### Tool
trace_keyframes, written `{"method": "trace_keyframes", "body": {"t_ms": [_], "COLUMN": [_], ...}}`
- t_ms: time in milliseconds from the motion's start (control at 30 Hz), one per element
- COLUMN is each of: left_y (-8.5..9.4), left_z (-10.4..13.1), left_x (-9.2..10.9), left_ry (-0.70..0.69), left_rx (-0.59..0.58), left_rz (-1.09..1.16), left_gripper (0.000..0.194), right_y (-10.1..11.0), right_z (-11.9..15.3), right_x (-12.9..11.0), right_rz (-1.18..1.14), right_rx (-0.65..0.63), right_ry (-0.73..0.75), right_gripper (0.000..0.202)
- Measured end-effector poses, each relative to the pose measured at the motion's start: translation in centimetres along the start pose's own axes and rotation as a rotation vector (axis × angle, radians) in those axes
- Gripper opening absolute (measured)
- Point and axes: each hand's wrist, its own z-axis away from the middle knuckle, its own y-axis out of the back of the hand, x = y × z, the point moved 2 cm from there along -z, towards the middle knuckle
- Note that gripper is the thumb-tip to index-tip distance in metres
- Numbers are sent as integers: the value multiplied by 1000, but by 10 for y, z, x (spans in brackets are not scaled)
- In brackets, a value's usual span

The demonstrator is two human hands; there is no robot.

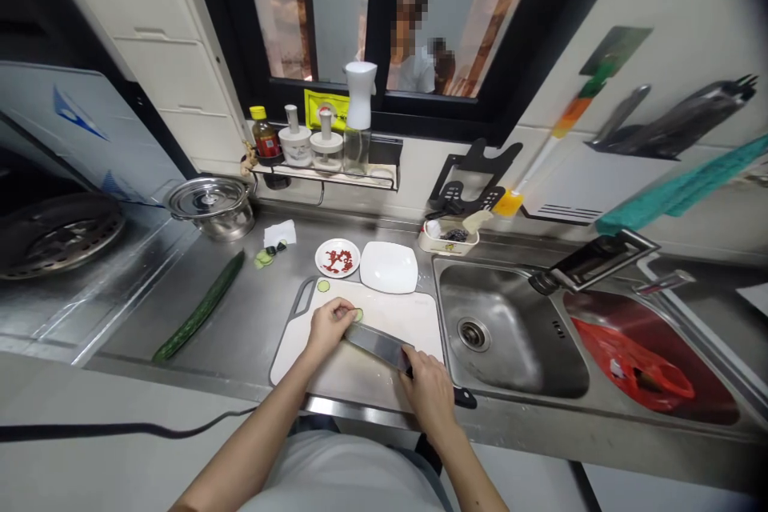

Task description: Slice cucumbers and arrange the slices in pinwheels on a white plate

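Note:
My right hand (429, 388) is closed round the kitchen knife, its black handle poking out past the palm. The wide blade (379, 346) points left above the white cutting board (393, 312). At the blade's tip, my left hand (327, 328) has its thumb and fingers pinched together on a thin cucumber slice (358, 314), which shows beside the fingertips. Another cucumber slice (323, 286) lies near the board's top left corner. Behind the board stand a round plate (321, 265) with chopped red pieces and a bare white square dish (389, 266).
Left of the board lies a long whole cucumber (201, 308); cucumber scraps (262, 258) and a lidded steel pot (210, 208) are beyond it. A double sink (510, 372) with a red plastic bag (636, 368) is to the right. Bottles stand on a rack (336, 174) below the window.

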Motion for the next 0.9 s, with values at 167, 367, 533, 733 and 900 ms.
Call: {"method": "trace_keyframes", "body": {"t_ms": [167, 367, 533, 733, 900], "left_y": [14, 24, 21, 19, 18], "left_z": [-29, -58, -68, -69, -69], "left_x": [-45, -72, -70, -70, -70], "left_ry": [182, 274, 277, 239, 174], "left_rx": [252, 314, 295, 265, 235], "left_rz": [150, -147, -336, -503, -593], "left_gripper": [22, 19, 14, 14, 18], "right_y": [0, 4, 3, 6, 4], "right_z": [-2, -4, -5, -3, -1], "right_x": [6, 7, 7, 5, 7], "right_rz": [-67, -121, -131, -155, -166], "right_rx": [-24, -31, -13, -10, -13], "right_ry": [-60, -110, -111, -126, -146], "right_gripper": [37, 28, 29, 26, 27]}}
